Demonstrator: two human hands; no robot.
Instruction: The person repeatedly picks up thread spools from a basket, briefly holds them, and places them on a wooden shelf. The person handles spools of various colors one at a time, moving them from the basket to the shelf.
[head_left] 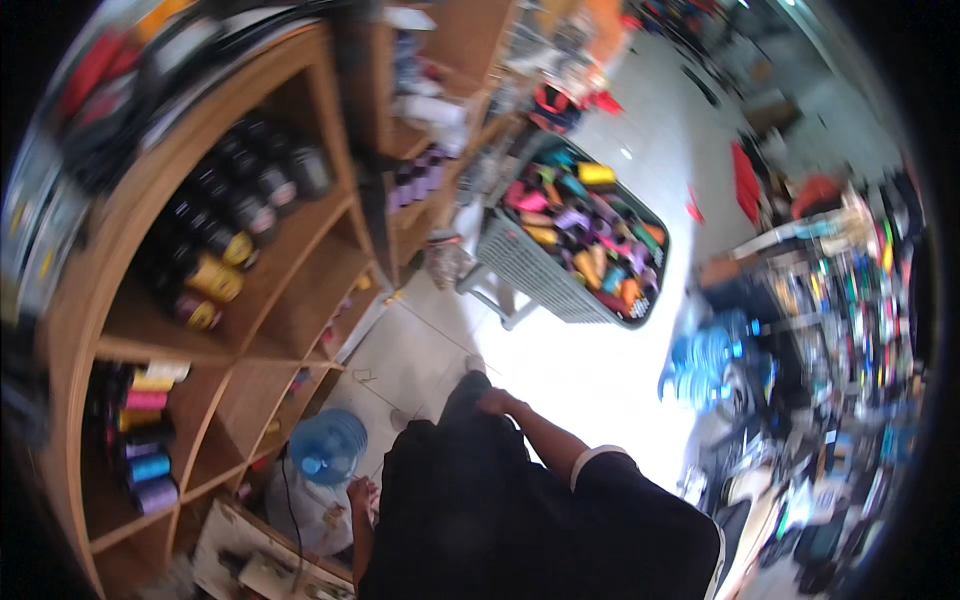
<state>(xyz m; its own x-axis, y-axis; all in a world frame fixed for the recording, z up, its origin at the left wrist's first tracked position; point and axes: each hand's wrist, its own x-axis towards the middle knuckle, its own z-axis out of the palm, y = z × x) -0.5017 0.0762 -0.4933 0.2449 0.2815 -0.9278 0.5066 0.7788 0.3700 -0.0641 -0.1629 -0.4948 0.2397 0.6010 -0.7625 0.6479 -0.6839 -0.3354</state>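
My left hand [363, 495] hangs low beside my body, fingers loosely bent, with nothing seen in it. Closest to it is a blue water jug [328, 446] standing on the floor by the shelves. My right hand [497, 403] rests against my dark trouser leg [466, 392], its fingers lying along the cloth, and no object shows in it. Ahead of me a grey plastic basket [545, 272] on legs is heaped with thread spools [590, 225] in many colours. Both hands are small and slightly blurred.
At the left stands a wooden cubby shelf [335, 120] with cones of dark thread [225, 200] and coloured spools [148, 400]. Several blue water jugs [705, 365] stand at the right, near a cluttered rack [840, 290]. Red scraps [694, 206] lie on the tiled floor [410, 340].
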